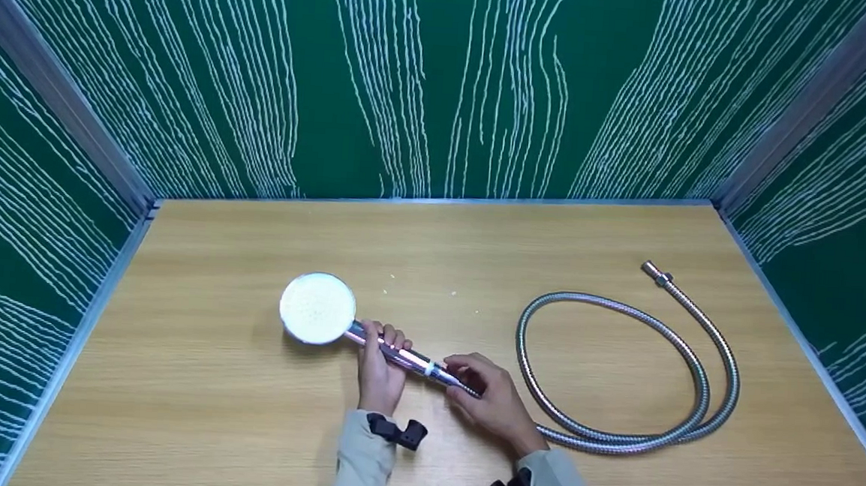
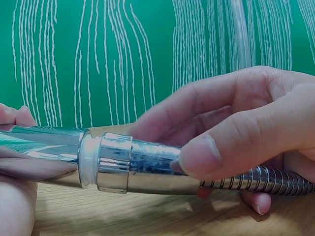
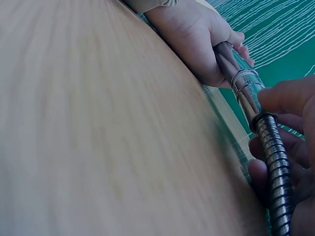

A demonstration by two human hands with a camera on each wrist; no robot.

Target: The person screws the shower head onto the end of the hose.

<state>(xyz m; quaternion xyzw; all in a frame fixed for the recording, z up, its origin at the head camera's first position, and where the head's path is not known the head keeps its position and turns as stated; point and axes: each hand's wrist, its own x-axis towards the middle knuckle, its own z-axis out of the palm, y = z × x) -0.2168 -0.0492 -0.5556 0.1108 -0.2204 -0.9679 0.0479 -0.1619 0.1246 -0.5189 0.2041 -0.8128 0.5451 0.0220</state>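
A hand shower with a round white face and a chrome handle lies tilted across the head view. My left hand grips its handle. At the handle's lower end, a white band shows between the handle and the chrome connector of a metal shower hose. The fingers and thumb of my right hand pinch that connector, with the thumb along its near side in the left wrist view. Connector and handle sit in one line.
The rest of the hose loops over the wooden table to the right, its free end fitting towards the back right. Small white bits lie mid-table. Green walls with white lines enclose the back and sides.
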